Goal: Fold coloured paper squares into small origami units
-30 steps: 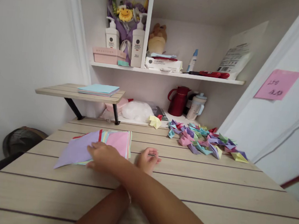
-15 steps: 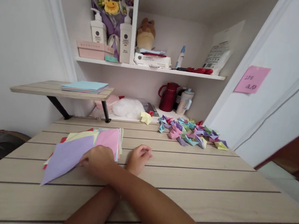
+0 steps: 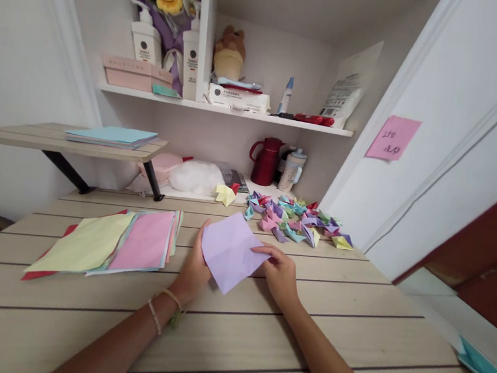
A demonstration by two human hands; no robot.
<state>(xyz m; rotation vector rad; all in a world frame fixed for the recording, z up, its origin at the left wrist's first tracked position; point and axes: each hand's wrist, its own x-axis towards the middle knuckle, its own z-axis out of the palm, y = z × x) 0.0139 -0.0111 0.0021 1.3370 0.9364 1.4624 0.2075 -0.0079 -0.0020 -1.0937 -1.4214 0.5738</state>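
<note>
A lilac square of paper (image 3: pixel 230 250) is held just above the wooden table (image 3: pixel 261 328) between both hands. My left hand (image 3: pixel 194 272) grips its left edge, fingers behind the sheet. Fingers of my right hand (image 3: pixel 279 270) pinch its right corner. A spread stack of coloured sheets (image 3: pixel 106 243), yellow and pink on top, lies to the left of my left hand. A heap of folded paper pieces (image 3: pixel 296 219) in several colours sits farther back, beyond the sheet.
A low wooden shelf (image 3: pixel 59 140) with a stack of blue paper (image 3: pixel 110 134) stands at the back left. Behind are a red jug (image 3: pixel 267 161), a cup (image 3: pixel 291 170) and a white bag (image 3: pixel 196 177). A wall shelf (image 3: pixel 225 109) carries bottles. A pink note (image 3: pixel 392 137) hangs at right.
My right hand, crossed over to the stack, has drawn the lilac sheet off it and carried it right. My arms have uncrossed and both hands now hold the sheet. The view turned right.
</note>
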